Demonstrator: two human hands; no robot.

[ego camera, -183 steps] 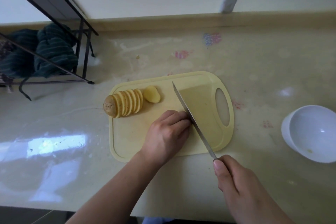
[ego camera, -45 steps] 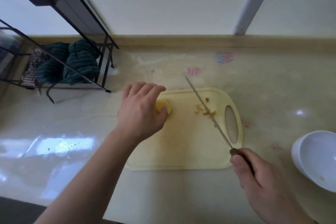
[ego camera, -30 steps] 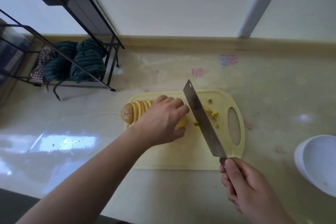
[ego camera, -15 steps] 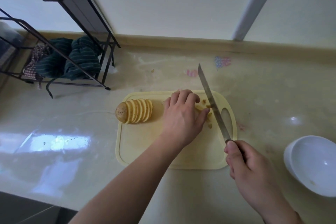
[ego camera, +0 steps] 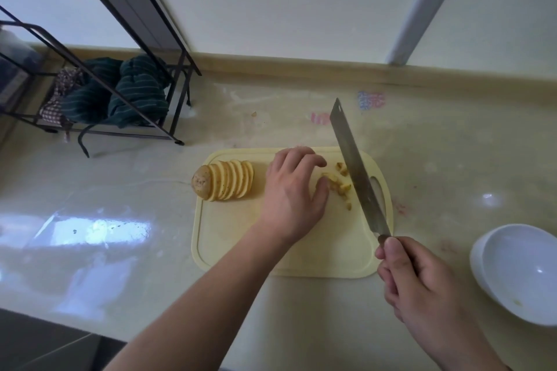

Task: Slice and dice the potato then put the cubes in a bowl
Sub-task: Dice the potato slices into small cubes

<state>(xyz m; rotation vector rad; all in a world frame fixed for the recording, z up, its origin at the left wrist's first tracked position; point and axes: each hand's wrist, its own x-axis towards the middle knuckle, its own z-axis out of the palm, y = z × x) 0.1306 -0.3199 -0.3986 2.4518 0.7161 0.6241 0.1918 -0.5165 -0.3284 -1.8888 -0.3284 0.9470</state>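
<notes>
On the yellow cutting board (ego camera: 229, 250) at centre frame, the left hand (ego camera: 294, 194) lies fingers-down over a potato piece, though whether it pinches that piece cannot be told, while the right hand (ego camera: 422, 283) is wrapped around the handle of the cleaver (ego camera: 357, 172), whose blade is tilted above the diced potato bits (ego camera: 339, 182). The sliced potato (ego camera: 223, 180) sits fanned at the board's left end. For clean cubes, the fingertips should probably curl back from the blade. The white bowl (ego camera: 518, 271) waits at the lower right on the tabletop (ego camera: 120, 196), well apart from the board, with open surface between. The wire rack (ego camera: 90, 93) stands at upper left.
</notes>
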